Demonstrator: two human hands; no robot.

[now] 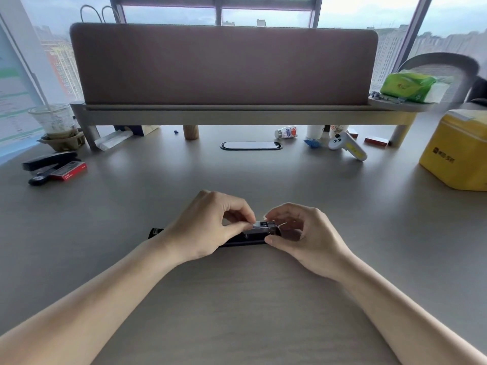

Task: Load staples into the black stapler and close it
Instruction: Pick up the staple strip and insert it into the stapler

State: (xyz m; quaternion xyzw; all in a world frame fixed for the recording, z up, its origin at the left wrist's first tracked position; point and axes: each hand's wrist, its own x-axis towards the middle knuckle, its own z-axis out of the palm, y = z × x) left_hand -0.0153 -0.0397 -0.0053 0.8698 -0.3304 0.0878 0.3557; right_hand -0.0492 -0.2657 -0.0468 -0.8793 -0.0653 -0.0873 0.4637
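A black stapler [238, 241] lies flat on the grey desk [237, 299], running left to right, mostly hidden under my hands. Its metal magazine end [261, 229] shows between my fingers. My left hand [208, 227] pinches a small silvery piece, likely a strip of staples [255, 224], with thumb and forefinger at the top of that magazine. My right hand [300, 235] holds the stapler's right end, thumb at its front edge and fingers curled over the back.
A second black stapler [46, 162] and a red staple box [69, 169] lie far left. A yellow box [458, 151] stands far right. A white controller [346, 146], small bottle [286, 133], more red boxes [376, 140] and a cable slot [250, 145] sit near the shelf [237, 115].
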